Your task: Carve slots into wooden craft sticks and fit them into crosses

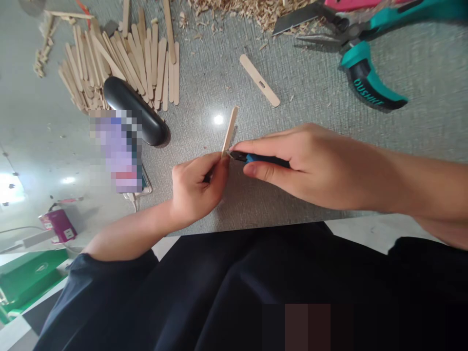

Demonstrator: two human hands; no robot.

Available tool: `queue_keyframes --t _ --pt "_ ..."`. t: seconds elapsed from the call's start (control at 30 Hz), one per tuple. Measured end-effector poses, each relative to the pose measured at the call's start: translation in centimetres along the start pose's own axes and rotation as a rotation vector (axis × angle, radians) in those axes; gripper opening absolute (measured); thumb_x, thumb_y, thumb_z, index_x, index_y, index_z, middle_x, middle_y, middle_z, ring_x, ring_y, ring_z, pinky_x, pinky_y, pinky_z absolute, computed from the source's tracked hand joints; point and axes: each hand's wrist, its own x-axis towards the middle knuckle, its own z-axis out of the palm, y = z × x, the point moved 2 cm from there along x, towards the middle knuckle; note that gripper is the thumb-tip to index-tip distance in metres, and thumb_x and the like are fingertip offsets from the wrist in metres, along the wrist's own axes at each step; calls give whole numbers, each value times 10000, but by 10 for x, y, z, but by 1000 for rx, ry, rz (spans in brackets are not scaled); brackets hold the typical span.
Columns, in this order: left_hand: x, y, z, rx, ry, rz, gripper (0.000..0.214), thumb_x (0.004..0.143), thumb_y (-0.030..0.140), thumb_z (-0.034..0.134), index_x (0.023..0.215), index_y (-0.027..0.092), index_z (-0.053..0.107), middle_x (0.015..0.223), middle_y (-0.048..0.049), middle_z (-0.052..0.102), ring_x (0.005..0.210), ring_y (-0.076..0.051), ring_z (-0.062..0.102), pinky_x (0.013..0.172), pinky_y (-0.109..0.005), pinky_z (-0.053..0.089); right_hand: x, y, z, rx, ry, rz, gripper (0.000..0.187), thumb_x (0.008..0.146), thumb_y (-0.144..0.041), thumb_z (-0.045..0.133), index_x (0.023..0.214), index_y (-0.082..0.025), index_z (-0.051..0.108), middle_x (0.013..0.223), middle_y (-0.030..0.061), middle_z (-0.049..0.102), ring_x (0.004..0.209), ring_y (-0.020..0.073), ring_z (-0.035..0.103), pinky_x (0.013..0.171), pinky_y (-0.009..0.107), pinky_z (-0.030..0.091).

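Between the thumb and fingers of my left hand (199, 187) a wooden craft stick (230, 129) is pinched, its free end pointing up and slightly right. My right hand (296, 163) is closed round a blue-handled craft knife (268, 159) with a black front. The knife's tip meets the stick's edge just above my left thumb. Higher up on the table lies another craft stick (260, 81) with a small oval hole in it, touched by neither hand.
A pile of craft sticks (146, 63) lies at upper left beside a black oblong case (135, 111) and a blurred-out phone (117, 156) with a cable. Wood shavings (252, 12) cover the top edge. Teal-handled pliers (365, 73) and a dark blade (298, 18) lie upper right.
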Motion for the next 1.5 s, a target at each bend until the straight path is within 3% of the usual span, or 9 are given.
queue_keyframes --t 0.1,0.23,0.37,0.53,0.63,0.8,0.93,1.1,1.5 --pt "0 0 0 30 -16 8 435 1157 285 648 728 211 647 572 52 480 532 -73 447 549 -268 357 2 1 0 50 6 -2 353 1209 -379 586 1239 -247 912 1063 59 910 976 273 839 873 380 566" --pt "-1 -1 0 28 -46 -29 471 1160 311 614 699 219 584 572 48 431 533 -83 415 554 -280 354 -2 -2 5 -115 65 -9 313 1195 -355 604 1246 -256 897 1023 73 880 920 278 797 842 387 533" --pt "0 -2 0 -9 -57 -98 486 1160 364 625 698 211 624 580 42 458 555 -91 384 549 -282 334 -7 -8 12 -391 113 5 390 1182 -349 587 1458 -234 837 1027 102 835 867 283 738 743 372 435" --pt "1 -2 -1 -61 -49 -155 499 1159 378 656 692 206 626 587 28 540 559 -91 420 552 -285 322 -10 -9 17 -593 102 58 460 1201 -366 503 1506 -224 816 1045 119 811 721 249 648 644 382 301" --pt "2 -2 -1 -113 -30 -178 475 1151 383 690 710 209 658 582 35 532 542 -87 419 538 -284 312 -11 -11 20 -668 123 28 513 1239 -400 436 1563 -228 794 1060 122 815 710 238 636 642 389 302" --pt "0 -5 0 -187 -29 -205 416 1153 427 710 808 204 773 602 21 601 511 -90 480 506 -281 339 -15 -14 11 -734 324 22 585 1283 -422 364 1672 -220 751 1127 132 838 844 253 715 684 415 318" --pt "0 -8 1 -243 10 -174 380 1149 425 740 868 188 835 604 24 610 495 -79 491 480 -256 341 -16 -9 9 -733 394 -71 524 1270 -419 436 1570 -195 803 1058 109 811 791 231 672 676 414 314" --pt "1 -11 2 -289 31 -96 422 1135 462 808 807 196 802 566 36 593 468 -67 464 441 -230 305 -13 0 19 -740 293 -144 479 1241 -389 423 1458 -232 819 957 61 761 683 211 561 658 394 276" --pt "1 -12 2 -361 9 -42 400 1171 356 765 806 191 763 573 34 608 477 -50 474 447 -198 306 -9 3 10 -736 216 -131 465 1224 -397 464 1489 -247 815 1055 85 805 779 235 627 704 395 254"
